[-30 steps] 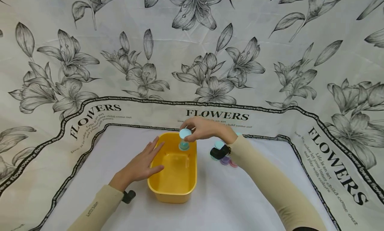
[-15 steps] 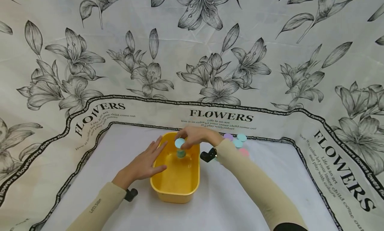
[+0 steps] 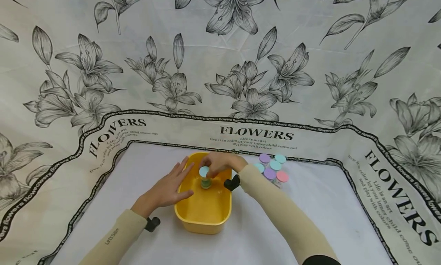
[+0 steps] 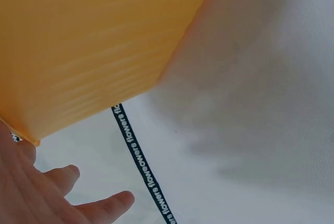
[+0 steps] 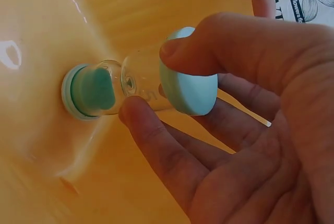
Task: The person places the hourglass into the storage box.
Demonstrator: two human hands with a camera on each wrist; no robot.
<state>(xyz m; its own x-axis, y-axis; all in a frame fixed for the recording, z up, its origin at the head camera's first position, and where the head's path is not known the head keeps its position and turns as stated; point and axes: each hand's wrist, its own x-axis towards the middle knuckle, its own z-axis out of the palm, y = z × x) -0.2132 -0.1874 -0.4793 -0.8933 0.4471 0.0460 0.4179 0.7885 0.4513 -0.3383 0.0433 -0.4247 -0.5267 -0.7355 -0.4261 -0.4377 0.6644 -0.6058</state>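
Inside the yellow plastic tub (image 3: 202, 209), my right hand (image 3: 219, 162) grips a small sand timer with mint-coloured caps (image 3: 204, 171). The right wrist view shows its clear glass (image 5: 142, 67) between thumb and fingers, the thumb on the near cap. Green sand (image 5: 98, 89) lies at the far end, and that end cap sits right at the tub floor. My left hand (image 3: 164, 189) spreads its fingers along the tub's left rim. From the left wrist, its fingers (image 4: 107, 208) show straight beside the tub's outer wall (image 4: 94, 46).
To the right of the tub, several more timers stand in a cluster, with purple (image 3: 270, 173), mint (image 3: 275, 165) and pink (image 3: 282, 176) caps. A white cloth (image 3: 275, 223) covers the table, and a flower-printed curtain (image 3: 193, 47) rises behind it.
My right hand has moved left and down into the tub, carrying the timer lower. The cluster at the right has come out from behind that arm. The left hand stays at the rim.
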